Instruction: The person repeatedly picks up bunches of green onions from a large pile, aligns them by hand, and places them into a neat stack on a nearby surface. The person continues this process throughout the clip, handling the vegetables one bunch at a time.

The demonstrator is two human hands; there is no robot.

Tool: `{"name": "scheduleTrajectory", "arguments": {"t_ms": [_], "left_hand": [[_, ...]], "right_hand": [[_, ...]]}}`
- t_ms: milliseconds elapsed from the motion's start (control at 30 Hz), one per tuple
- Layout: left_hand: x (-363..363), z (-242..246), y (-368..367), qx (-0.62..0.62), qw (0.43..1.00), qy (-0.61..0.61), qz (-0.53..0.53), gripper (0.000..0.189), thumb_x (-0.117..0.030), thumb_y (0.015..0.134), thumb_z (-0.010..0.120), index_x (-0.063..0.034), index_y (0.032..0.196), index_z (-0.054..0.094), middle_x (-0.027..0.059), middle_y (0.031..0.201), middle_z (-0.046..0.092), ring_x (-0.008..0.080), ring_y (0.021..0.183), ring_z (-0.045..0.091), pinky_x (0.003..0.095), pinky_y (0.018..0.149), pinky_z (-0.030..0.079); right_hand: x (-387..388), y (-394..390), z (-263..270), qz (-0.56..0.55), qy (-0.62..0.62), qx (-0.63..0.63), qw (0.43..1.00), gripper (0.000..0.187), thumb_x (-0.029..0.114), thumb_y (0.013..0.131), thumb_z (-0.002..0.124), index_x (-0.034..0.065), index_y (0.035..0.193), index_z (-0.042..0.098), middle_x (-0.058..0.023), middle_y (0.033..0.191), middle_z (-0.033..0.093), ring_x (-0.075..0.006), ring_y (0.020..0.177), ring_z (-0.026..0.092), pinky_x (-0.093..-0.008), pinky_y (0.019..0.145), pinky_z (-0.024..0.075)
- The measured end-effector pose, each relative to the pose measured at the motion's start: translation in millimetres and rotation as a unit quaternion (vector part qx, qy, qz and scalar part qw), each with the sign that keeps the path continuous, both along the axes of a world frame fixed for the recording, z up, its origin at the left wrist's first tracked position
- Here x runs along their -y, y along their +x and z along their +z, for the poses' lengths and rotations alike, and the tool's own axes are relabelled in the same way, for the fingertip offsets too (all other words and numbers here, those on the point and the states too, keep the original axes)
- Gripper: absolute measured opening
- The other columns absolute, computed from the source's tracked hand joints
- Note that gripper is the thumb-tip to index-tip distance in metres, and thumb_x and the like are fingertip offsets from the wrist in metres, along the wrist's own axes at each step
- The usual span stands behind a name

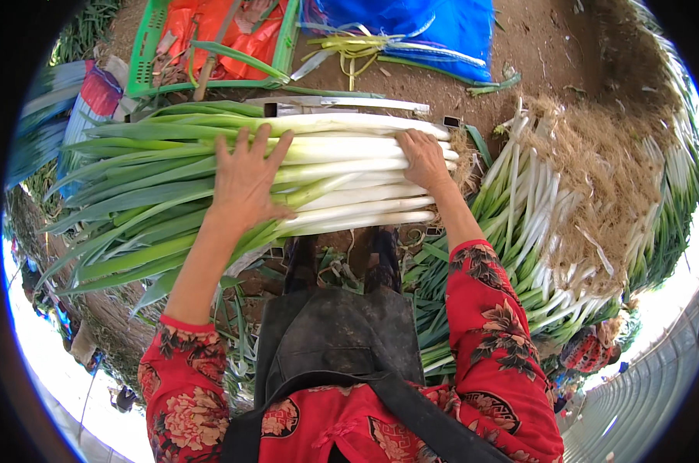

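Note:
A thick bundle of leeks point(349, 151) lies sideways before me on a low metal frame point(407, 105), green leaves to the left and white shanks with roots to the right. My left hand point(248, 173) rests on it with fingers spread, where green turns to white. My right hand point(424, 156) lies over the white shanks near the root ends, its fingers bent down on the upper side; whether it grips any of them cannot be told. The undersides of the leeks are hidden.
A green plastic crate point(210, 85) with red plastic and a wooden-handled tool point(206, 72) stands at the top left. Beside it lie a blue bag point(453, 35) and yellow-green ties point(355, 45). Leeks with roots point(598, 191) are heaped at the right. Another person point(586, 350) is at the lower right.

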State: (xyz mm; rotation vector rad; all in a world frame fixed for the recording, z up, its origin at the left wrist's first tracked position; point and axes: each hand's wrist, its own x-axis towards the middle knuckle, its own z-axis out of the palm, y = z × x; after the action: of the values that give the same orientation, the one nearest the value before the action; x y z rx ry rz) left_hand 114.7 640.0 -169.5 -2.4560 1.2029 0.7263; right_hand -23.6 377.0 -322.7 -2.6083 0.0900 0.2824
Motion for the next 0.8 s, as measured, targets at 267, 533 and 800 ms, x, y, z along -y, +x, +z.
{"name": "scheduleTrajectory", "arguments": {"t_ms": [267,533,800], "left_hand": [[-33,-12,-33,0.021,0.998,0.05,-0.027,0.131,-0.055,0.042,0.081,-0.026,0.145,0.006,0.0075,0.151,0.003,0.0372,0.136,0.01,0.0683,0.101,0.016],[-62,-43,-88,0.084,0.991,-0.059,-0.082,0.054,-0.008,0.076,0.051,-0.0055,0.129,0.041,0.0115,0.124,0.045,0.0296,0.111,0.044,0.0484,0.093,0.036],[-46,-4,-48,0.101,0.975,-0.15,-0.128,0.046,-0.004,0.071,0.055,-0.0036,0.117,0.048,0.0151,0.113,0.053,0.0304,0.101,0.053,0.0412,0.08,0.044]], "right_hand": [[-3,-9,-7,-0.041,0.014,0.046,0.998,0.038,0.001,0.061,0.06,0.0136,0.097,0.055,-0.0081,0.087,0.054,-0.0286,0.092,0.054,-0.0392,0.082,0.0374],[13,-1,-13,0.015,0.071,-0.05,0.996,0.04,0.003,0.061,0.054,0.0115,0.1,0.056,-0.0121,0.088,0.061,-0.0319,0.092,0.058,-0.0418,0.084,0.0419],[19,11,-13,0.066,0.068,-0.192,0.977,0.055,0.004,0.063,0.052,0.0136,0.117,0.056,-0.0155,0.095,0.065,-0.0346,0.094,0.06,-0.0441,0.08,0.0479]]}}
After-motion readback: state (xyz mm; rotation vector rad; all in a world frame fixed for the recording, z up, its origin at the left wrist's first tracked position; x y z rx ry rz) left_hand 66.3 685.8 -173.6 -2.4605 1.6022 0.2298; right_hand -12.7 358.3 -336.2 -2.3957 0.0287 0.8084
